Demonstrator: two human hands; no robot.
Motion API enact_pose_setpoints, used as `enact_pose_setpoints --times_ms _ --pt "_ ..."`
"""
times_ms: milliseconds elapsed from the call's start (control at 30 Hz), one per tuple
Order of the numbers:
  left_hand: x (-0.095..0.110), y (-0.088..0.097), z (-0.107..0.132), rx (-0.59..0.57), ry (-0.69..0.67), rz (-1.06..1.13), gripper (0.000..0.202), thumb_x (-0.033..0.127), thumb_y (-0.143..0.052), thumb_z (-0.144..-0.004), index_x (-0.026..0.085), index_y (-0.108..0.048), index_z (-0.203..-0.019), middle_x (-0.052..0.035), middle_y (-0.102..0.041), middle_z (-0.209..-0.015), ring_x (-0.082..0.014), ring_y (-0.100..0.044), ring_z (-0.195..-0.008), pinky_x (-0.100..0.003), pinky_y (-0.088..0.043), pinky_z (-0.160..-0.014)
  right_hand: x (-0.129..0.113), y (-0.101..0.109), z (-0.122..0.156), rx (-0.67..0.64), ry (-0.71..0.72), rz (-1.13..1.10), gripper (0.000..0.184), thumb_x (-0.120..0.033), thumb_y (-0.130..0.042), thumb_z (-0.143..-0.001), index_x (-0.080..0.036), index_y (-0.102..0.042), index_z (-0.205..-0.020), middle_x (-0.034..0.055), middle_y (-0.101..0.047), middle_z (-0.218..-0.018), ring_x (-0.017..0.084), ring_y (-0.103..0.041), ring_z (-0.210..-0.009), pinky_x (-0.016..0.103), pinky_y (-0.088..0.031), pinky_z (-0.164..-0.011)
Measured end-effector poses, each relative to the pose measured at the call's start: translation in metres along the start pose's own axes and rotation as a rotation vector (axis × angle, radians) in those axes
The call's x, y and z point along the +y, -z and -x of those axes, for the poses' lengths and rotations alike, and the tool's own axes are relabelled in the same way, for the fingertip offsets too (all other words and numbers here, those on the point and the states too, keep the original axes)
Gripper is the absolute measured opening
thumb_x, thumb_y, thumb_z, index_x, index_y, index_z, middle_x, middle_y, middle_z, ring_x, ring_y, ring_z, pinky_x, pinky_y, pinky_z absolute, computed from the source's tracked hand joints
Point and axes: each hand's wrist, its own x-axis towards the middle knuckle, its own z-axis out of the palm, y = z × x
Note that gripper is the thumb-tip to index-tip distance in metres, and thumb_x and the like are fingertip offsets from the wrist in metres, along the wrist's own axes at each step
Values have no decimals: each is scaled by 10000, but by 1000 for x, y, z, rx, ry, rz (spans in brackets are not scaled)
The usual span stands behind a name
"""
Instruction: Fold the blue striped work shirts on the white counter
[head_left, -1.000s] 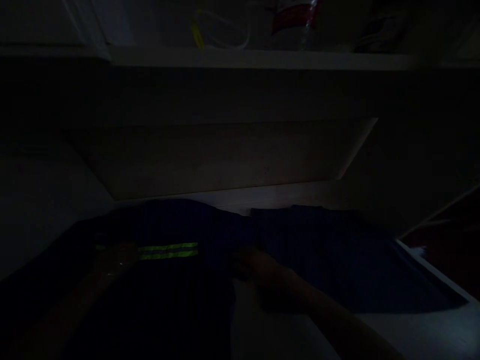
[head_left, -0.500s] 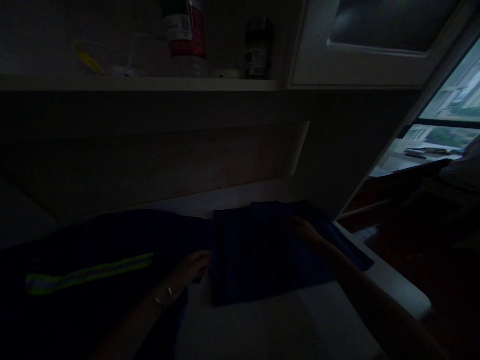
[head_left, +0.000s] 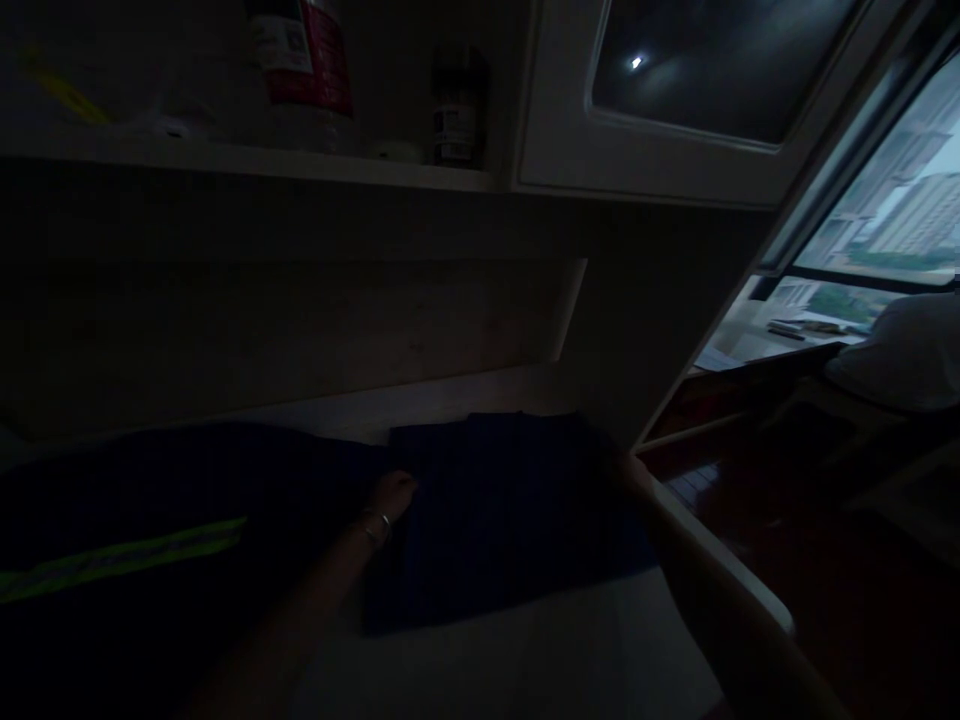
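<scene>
The picture is very dark. A dark blue garment [head_left: 510, 510], which looks folded, lies on a pale surface [head_left: 480, 660]. At its left edge is my left hand [head_left: 395, 490], with a bracelet on the wrist. Its fingers look curled closed on the cloth. Against the garment's right edge rests my right hand [head_left: 634, 475]; its fingers are lost in shadow and blur. To the left spreads more dark cloth [head_left: 180, 480] bearing a yellow-green reflective strip [head_left: 135, 555].
Above runs a shelf [head_left: 300, 170] with a red-labelled bottle [head_left: 307, 60] and a dark jar [head_left: 455, 120]. A cabinet door [head_left: 555, 150] hangs at upper right. Beyond the surface's right edge are a reddish floor [head_left: 720, 510], a window [head_left: 885, 200] and a pale rounded shape [head_left: 907, 350].
The view has shifted right. My right hand has moved from the garment's middle to its right edge, where the corner no longer sticks out. My left hand has moved up, closer against the garment's left edge.
</scene>
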Motion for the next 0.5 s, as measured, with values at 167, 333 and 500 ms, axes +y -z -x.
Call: enact_pose_setpoints --times_ms 167,333,500 --pt "4 1 12 52 -86 189 153 345 -613 -637 196 -627 -670 -3 -607 -682 -180 -569 -715 -287 -417 -675 -5 0 -1 60 -29 96 458 -457 -449 -879 -204 -699 -1168 196 -671 -1171 366 -633 -1057 443 -498 -820" --pt "19 3 50 0 -157 491 241 412 -631 -622 214 -519 -699 55 -545 -700 -130 -543 -703 -255 -445 -700 1 2 1 86 33 86 474 -454 -428 -893 -199 -677 -1205 164 -684 -1160 322 -650 -1044 369 -504 -797" --pt "27 -7 118 -231 -67 633 235 332 -690 -556 208 -581 -723 58 -543 -650 -104 -494 -615 -234 -417 -620 1 -4 7 105 189 39 515 -454 -391 -921 -162 -605 -1288 137 -700 -1128 249 -657 -1029 301 -506 -795"
